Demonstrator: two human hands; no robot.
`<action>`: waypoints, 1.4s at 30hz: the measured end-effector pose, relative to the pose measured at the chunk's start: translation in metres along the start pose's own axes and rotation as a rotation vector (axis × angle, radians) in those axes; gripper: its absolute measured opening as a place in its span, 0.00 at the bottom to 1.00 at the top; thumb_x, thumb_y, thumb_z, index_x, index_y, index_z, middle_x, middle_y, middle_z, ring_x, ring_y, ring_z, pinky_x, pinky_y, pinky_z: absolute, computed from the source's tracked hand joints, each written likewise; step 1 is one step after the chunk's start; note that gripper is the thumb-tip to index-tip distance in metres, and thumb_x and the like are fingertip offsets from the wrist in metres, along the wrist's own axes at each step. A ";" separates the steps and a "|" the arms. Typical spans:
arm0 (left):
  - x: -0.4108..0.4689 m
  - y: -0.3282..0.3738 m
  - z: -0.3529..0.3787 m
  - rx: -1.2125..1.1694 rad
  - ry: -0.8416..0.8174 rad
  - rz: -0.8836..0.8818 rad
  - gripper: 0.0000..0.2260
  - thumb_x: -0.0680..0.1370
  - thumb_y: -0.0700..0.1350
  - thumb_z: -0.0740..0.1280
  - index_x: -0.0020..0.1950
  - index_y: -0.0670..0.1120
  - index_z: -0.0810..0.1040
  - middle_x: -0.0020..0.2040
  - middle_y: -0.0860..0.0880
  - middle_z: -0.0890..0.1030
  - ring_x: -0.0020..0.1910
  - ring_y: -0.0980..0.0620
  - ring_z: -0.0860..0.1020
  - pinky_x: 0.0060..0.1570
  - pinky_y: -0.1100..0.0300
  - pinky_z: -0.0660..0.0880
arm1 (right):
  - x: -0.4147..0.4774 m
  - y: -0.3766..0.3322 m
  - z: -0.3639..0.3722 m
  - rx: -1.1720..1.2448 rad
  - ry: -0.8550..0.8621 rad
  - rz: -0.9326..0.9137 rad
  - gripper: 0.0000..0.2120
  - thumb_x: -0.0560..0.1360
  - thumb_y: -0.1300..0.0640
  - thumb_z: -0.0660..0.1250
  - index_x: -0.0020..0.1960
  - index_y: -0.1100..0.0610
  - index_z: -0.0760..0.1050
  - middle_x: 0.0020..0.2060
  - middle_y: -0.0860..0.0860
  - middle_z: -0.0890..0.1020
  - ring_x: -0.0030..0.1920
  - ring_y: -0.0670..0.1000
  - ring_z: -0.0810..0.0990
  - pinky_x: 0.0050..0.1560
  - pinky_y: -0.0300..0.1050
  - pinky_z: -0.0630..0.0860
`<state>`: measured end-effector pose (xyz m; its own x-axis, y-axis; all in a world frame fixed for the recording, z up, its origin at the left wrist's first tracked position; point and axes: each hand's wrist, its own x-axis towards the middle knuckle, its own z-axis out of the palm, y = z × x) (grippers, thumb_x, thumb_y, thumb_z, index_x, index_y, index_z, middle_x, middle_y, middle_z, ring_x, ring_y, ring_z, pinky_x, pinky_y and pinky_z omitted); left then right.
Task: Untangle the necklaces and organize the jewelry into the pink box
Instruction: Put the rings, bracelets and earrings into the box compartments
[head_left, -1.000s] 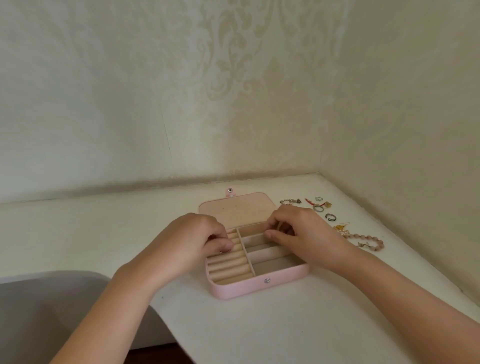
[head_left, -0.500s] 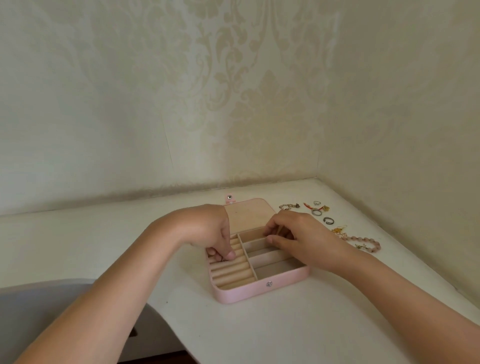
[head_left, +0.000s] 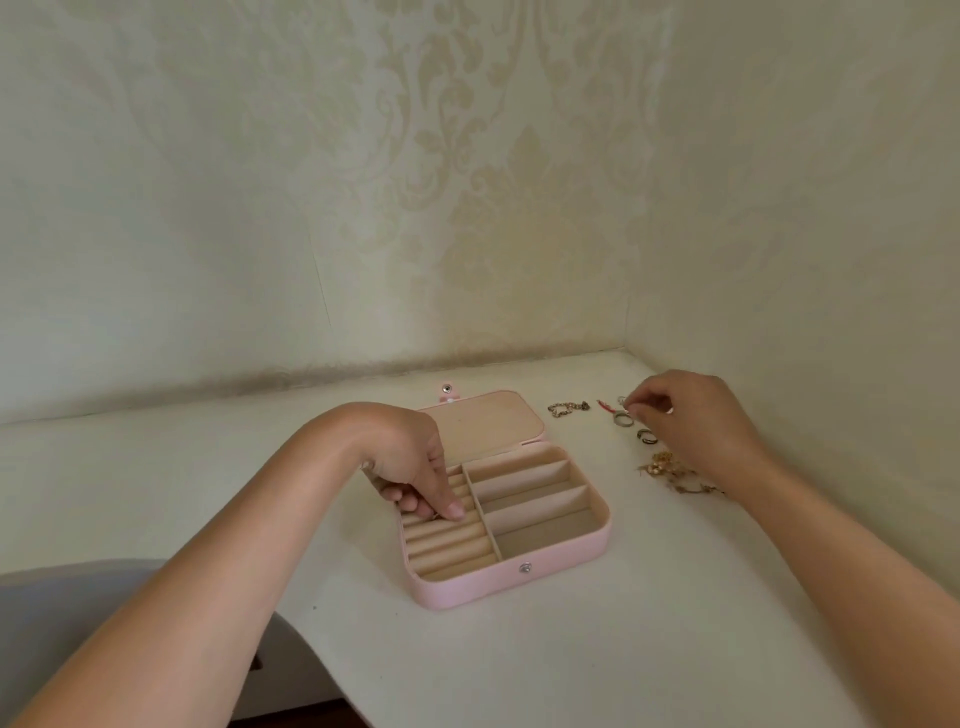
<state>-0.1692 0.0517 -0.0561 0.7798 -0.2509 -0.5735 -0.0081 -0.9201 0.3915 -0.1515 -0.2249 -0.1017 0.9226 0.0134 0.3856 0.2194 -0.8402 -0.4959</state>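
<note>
The pink box (head_left: 467, 587) lies open mid-table, its lid (head_left: 488, 421) folded back. It has ring rolls on the left and empty cream compartments on the right. My left hand (head_left: 410, 457) reaches down into the ring rolls, fingertips pinched on a small ring (head_left: 435, 516) between two rolls. My right hand (head_left: 691, 421) is over the loose jewelry to the right of the box, thumb and forefinger pinched on a small silver ring (head_left: 622, 400). Below that wrist lies a gold tangle of necklaces (head_left: 667, 467), partly hidden by the arm.
A chain bracelet (head_left: 566, 408), a red piece (head_left: 605, 406), a grey ring (head_left: 623, 419) and a dark ring (head_left: 647, 436) lie by the lid. Two walls meet at the back right corner. A grey chair (head_left: 78, 623) sits under the curved table edge at lower left.
My right hand left the box's right compartments and moved right and back to the loose jewelry. My left hand stayed in the ring rolls, pushing a little deeper.
</note>
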 end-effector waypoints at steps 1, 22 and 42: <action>0.000 0.001 -0.001 0.003 -0.009 -0.010 0.09 0.70 0.49 0.75 0.33 0.48 0.79 0.28 0.54 0.79 0.27 0.60 0.73 0.28 0.70 0.70 | 0.001 0.006 0.000 0.003 -0.012 0.029 0.04 0.75 0.58 0.68 0.47 0.54 0.82 0.39 0.45 0.80 0.42 0.46 0.77 0.42 0.39 0.68; -0.005 0.015 0.020 -0.650 0.415 0.291 0.06 0.77 0.42 0.68 0.43 0.42 0.81 0.34 0.49 0.80 0.26 0.58 0.75 0.25 0.69 0.68 | 0.007 -0.007 0.023 -0.402 -0.094 -0.256 0.09 0.80 0.54 0.58 0.52 0.56 0.75 0.51 0.52 0.76 0.56 0.56 0.70 0.48 0.47 0.60; -0.033 -0.008 0.034 -0.661 0.629 0.333 0.04 0.69 0.35 0.74 0.41 0.43 0.84 0.33 0.47 0.84 0.32 0.55 0.81 0.37 0.64 0.80 | -0.051 -0.091 0.026 0.021 -0.039 -0.749 0.08 0.76 0.56 0.60 0.46 0.59 0.74 0.42 0.50 0.75 0.43 0.45 0.67 0.43 0.33 0.62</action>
<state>-0.2157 0.0570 -0.0647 0.9949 -0.0851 0.0541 -0.0855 -0.4285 0.8995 -0.2100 -0.1356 -0.0964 0.5343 0.5972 0.5982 0.7988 -0.5883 -0.1262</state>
